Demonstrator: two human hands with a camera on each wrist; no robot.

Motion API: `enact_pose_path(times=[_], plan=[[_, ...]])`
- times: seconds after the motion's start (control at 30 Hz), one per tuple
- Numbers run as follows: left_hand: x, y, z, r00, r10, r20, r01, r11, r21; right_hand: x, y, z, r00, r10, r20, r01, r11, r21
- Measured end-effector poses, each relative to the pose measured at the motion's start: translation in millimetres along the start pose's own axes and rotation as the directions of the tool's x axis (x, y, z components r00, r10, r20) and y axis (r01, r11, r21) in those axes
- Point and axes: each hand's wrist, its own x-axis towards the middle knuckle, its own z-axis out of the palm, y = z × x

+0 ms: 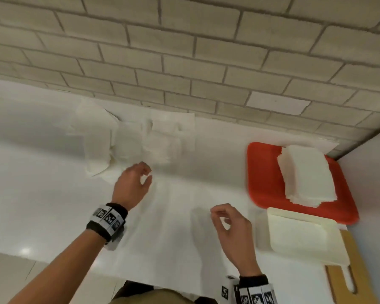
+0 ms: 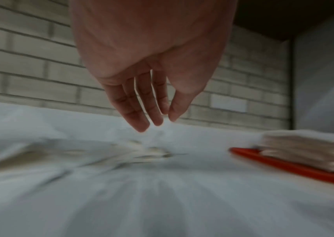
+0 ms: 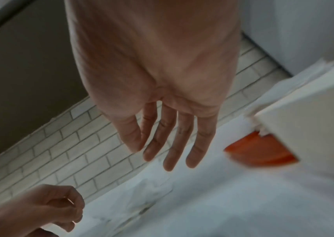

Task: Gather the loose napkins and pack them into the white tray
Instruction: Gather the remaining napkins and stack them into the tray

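Observation:
Loose white napkins [image 1: 132, 137] lie scattered on the white table near the brick wall, blurred in the left wrist view as napkins [image 2: 153, 152]. My left hand [image 1: 138, 178] hovers just in front of them, fingers loosely bent, holding nothing; the left wrist view shows this hand [image 2: 157, 118] empty above the table. My right hand [image 1: 224, 218] hangs over the table's middle, left of the white tray [image 1: 298, 235], fingers relaxed and empty, and appears as hand [image 3: 168, 157] in the right wrist view. The white tray [image 3: 308, 136] holds a flat layer of napkins.
A red tray [image 1: 263, 178] at the back right carries a tall stack of folded napkins [image 1: 305, 174]. A wooden board [image 1: 358, 279] lies under the white tray at the table's right end. The brick wall [image 1: 184, 51] runs along the table's far edge.

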Motion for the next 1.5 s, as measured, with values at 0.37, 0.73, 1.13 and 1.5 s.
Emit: enact_pose_path(times=[0.37,0.73,1.13,1.5], plan=[[76.1,-184.3,-53.0,0.965,-0.156,0.211,0.097,0.959,0.267,57.5,-77.6,171.3,0.987,0.011,0.160,-0.008,1.000,-0.015],[-41.4,-162.1,-53.0,0.926,0.190,0.327,-0.235,0.966,0.106,118.3,-137.5,308.3,0.972,0.048,0.230,0.049,0.915,-0.401],[29.3,-217.5,-103.3,0.965,-0.231,0.120,0.252,0.948,-0.196,134.8,-127.2,336.5,0.911,0.153,0.383,-0.050,0.962,-0.267],[17.7,-98.7,-98.4,0.963,-0.141,0.232,0.271,0.503,-0.821,96.1,-155.3,273.4,0.949,0.062,0.310,-0.180,0.913,0.367]])
